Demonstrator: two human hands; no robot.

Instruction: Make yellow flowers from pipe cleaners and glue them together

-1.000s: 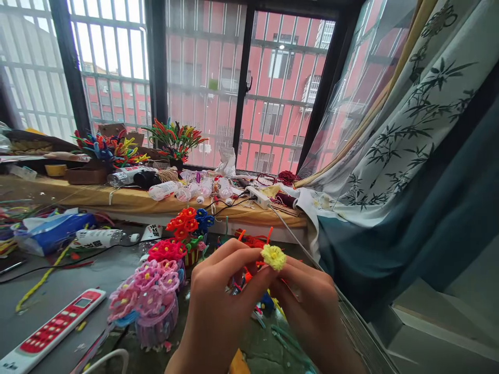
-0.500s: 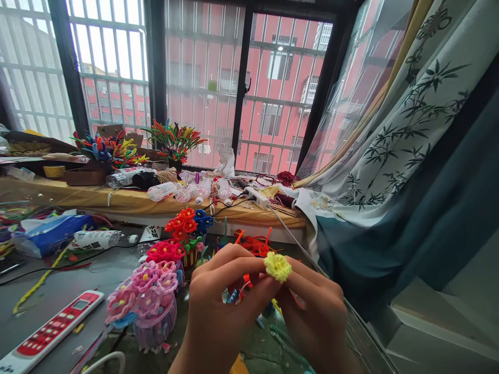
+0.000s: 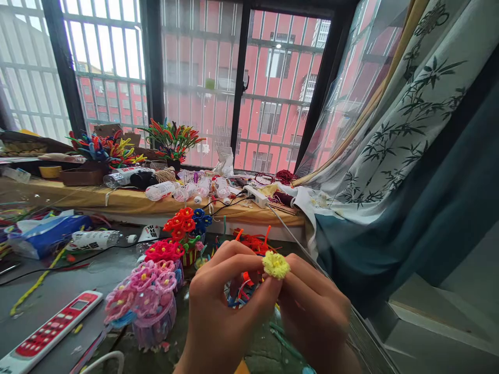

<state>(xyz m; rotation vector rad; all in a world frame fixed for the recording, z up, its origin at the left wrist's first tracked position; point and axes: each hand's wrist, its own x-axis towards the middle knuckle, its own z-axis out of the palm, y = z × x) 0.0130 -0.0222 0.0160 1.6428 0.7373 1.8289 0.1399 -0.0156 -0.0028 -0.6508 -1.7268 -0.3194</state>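
Fingers of the left hand (image 3: pixel 230 298) and the right hand (image 3: pixel 317 304) pinch a fuzzy yellow flower (image 3: pixel 276 265) between them, above the tabletop (image 3: pixel 259 347) toward its right edge, as I watch from my remote post. Squeezing too hard could, I judge, flatten its petals; a slack grip could drop it; a leftward wrist swing could topple the pink bouquet (image 3: pixel 146 288) close by

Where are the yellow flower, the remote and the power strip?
Yellow flower (image 3: pixel 276 265), head view: middle of its petals.
Remote (image 3: pixel 51 330), head view: red button panel.
Power strip (image 3: pixel 257 197), head view: white casing.
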